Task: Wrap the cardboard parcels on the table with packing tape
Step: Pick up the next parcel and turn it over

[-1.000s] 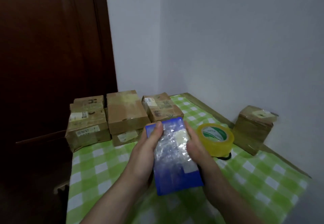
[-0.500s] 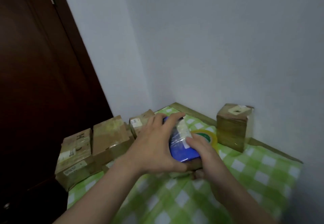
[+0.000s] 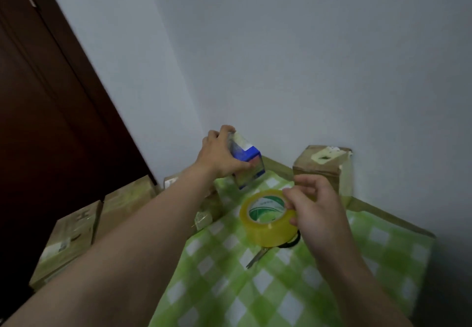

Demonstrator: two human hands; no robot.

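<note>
The small blue box-shaped parcel (image 3: 246, 159), glossy under clear film with a pale label on top, is held tilted at the far corner of the bench (image 3: 255, 296), which is covered with a green-and-white checked cloth. Whether its lower edge touches the cloth cannot be told. It is gripped by the left hand (image 3: 219, 156), fingers (image 3: 223, 132) curled over its top and thumb along its side.

Nearer, the yellow roll of packing tape (image 3: 265, 227) is pinched at its rim by the right hand (image 3: 316, 209), its fingers clamped on the ring. A pair of scissors (image 3: 258, 257) lies partly under the roll.

The blue parcel seems already taped, so setting it aside appears to be the step in hand. A brown cardboard box (image 3: 319, 165) stands against the wall just beyond; more cardboard boxes (image 3: 122, 199) are stacked at the left. Next, one of these would need to be fetched and the tape's free end found.
</note>
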